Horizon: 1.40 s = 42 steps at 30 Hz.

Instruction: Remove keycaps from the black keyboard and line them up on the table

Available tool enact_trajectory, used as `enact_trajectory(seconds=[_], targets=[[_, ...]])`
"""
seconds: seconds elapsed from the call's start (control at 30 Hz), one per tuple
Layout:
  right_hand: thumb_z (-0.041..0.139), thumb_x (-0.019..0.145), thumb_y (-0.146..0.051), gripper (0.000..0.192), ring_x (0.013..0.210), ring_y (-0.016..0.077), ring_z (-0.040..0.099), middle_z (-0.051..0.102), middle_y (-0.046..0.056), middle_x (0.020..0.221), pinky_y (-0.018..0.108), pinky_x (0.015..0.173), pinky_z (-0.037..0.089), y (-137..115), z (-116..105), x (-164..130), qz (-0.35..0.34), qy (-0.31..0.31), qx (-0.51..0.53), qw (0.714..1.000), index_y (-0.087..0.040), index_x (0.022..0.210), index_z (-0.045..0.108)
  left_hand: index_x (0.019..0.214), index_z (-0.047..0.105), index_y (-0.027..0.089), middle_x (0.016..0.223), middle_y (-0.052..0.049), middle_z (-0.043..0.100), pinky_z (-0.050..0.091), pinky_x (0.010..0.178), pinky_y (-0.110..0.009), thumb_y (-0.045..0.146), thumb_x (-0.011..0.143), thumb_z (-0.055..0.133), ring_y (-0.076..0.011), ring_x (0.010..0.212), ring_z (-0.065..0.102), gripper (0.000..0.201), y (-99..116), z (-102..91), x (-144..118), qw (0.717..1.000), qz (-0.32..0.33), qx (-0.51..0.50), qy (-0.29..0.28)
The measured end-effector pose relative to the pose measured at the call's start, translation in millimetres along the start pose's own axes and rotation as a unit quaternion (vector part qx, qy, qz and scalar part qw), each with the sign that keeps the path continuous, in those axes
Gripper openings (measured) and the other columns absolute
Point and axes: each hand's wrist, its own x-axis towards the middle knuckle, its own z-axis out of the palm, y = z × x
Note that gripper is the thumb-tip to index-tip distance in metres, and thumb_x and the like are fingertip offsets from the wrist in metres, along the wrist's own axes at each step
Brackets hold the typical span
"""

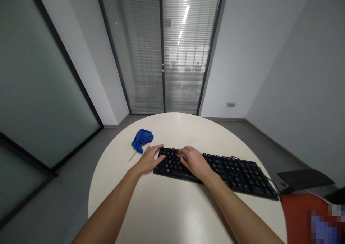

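both forearms reach forward over the round white table (172, 215), bare to the elbow. the left hand (149, 159) lies palm down at the left end of the black keyboard (229, 174), fingers spread loosely and stretched flat, the fingertips touching the edge of the keyboard's left side; it grips nothing. the right hand (194, 161) rests on top of the keys in the left part of the keyboard, knuckles up, fingers curled down toward the keys. something small and pale shows at its fingertips, but whether the fingers pinch it cannot be told.

the keyboard lies slantwise across the middle of the table, its right end running toward the table's right edge, with a thin cable trailing off that end. a crumpled blue cloth (142, 139) sits just beyond the left hand, near it but apart, and a thin pale stick (132, 156) lies on the table beside the cloth. at the right edge stands a dark flat stand (304, 179) beside a red surface (299, 215). behind the table are glass doors with blinds (164, 50).
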Motion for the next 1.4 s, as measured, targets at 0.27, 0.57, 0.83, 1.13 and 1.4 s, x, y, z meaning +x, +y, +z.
enact_trajectory(seconds=[0.27,0.57,0.83,1.13,1.4], targets=[[0.057,0.087,-0.014,0.015,0.089,0.0200,0.063,0.067,0.007,0.091,0.029,0.082,0.046,6.1,-8.5,-2.8,0.007,-0.018,0.002,1.000,-0.018,0.094,0.070,0.137,0.050,0.023,0.140,-0.008,0.055,0.017,0.120,-0.051,0.046,0.089,0.055,-0.0275,0.133,0.045,0.054,0.6,0.1,0.4,1.000,-0.002,-0.001,-0.004],[0.059,0.084,-0.015,0.014,0.087,0.0201,0.064,0.069,0.006,0.089,0.028,0.079,0.046,12.5,-17.4,-6.9,0.027,-0.027,0.000,0.999,-0.018,0.092,0.070,0.137,0.050,0.022,0.140,-0.009,0.055,0.019,0.119,-0.052,0.046,0.090,0.055,-0.0276,0.133,0.046,0.053,0.3,1.1,0.2,1.000,0.003,0.002,-0.003],[0.057,0.087,-0.016,0.014,0.090,0.0197,0.064,0.070,0.005,0.092,0.029,0.083,0.046,14.2,-8.9,-6.8,0.007,-0.008,0.028,1.000,-0.019,0.093,0.069,0.137,0.050,0.023,0.140,-0.008,0.055,0.019,0.119,-0.051,0.046,0.089,0.055,-0.0277,0.133,0.046,0.054,0.4,0.9,0.3,1.000,0.004,0.003,-0.002],[0.061,0.083,-0.014,0.013,0.089,0.0210,0.064,0.070,0.005,0.090,0.031,0.082,0.047,16.9,-12.0,-5.8,0.009,-0.013,0.017,1.000,-0.019,0.090,0.070,0.137,0.050,0.022,0.140,-0.008,0.055,0.019,0.119,-0.052,0.046,0.089,0.055,-0.0279,0.133,0.045,0.053,-0.3,0.5,0.3,1.000,-0.001,0.003,-0.004],[0.057,0.089,-0.017,0.015,0.092,0.0201,0.064,0.070,0.005,0.095,0.031,0.087,0.047,16.2,-1.3,-6.5,-0.004,0.011,0.048,0.999,-0.020,0.096,0.069,0.137,0.051,0.023,0.139,-0.008,0.056,0.019,0.119,-0.052,0.046,0.089,0.055,-0.0276,0.132,0.046,0.053,1.0,0.5,0.2,1.000,0.007,0.000,0.001]])
